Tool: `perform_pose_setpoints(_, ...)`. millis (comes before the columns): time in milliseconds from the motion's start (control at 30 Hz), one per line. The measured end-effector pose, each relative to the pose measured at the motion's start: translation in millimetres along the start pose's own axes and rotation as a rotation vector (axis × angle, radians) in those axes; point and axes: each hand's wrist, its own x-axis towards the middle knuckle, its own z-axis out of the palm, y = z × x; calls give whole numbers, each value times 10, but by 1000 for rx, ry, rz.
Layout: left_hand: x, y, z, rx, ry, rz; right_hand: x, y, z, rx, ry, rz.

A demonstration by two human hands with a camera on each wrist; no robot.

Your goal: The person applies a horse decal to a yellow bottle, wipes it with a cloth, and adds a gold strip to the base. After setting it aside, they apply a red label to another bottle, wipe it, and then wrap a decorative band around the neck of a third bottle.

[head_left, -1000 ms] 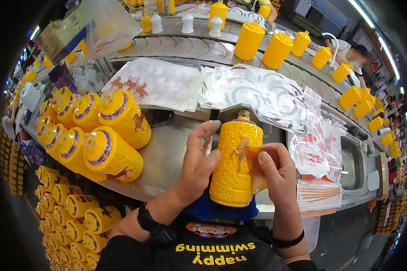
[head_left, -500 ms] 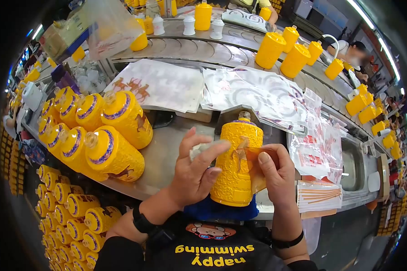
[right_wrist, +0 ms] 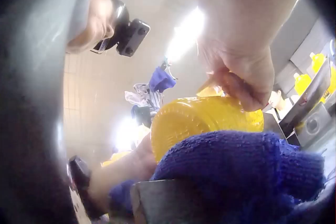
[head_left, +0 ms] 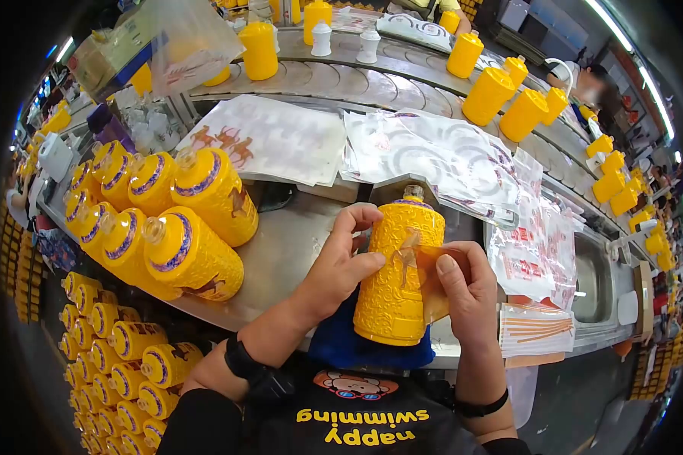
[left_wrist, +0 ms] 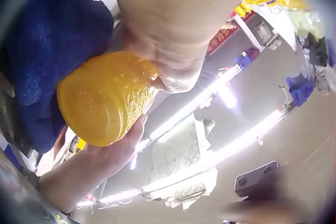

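Observation:
In the head view a yellow embossed bottle (head_left: 391,303) with a clear stopper leans back on a dark blue cloth (head_left: 334,334). A brown horse picture (head_left: 406,254) lies on its front. My left hand (head_left: 334,265) grips the bottle's left side, with bent fingers near the shoulder and the thumb on the front. At the right side, my right hand (head_left: 467,292) pinches a translucent orange-brown film (head_left: 432,288) between thumb and fingers, beside the picture. The left wrist view shows the bottle's base (left_wrist: 97,108); the right wrist view shows the blue cloth (right_wrist: 226,166) under the bottle.
Finished-looking yellow bottles (head_left: 193,254) stand in a group at the left, with more below. Sheets of horse pictures (head_left: 273,140) and patterned sheets (head_left: 432,155) lie behind. Beyond them, a curved conveyor (head_left: 372,87) carries bottles. A sink (head_left: 592,284) is at the right.
My left hand has come off the bottle's front, where its fingers pointed half a second ago, to its left edge. The right hand stays at the film. Conveyor bottles have shifted right.

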Motion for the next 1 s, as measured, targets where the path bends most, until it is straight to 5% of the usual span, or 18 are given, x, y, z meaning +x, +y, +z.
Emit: perform_pose_setpoints(1000,89,-56,-44,-108,-87,-27,-11,-33,20,15,10,14)
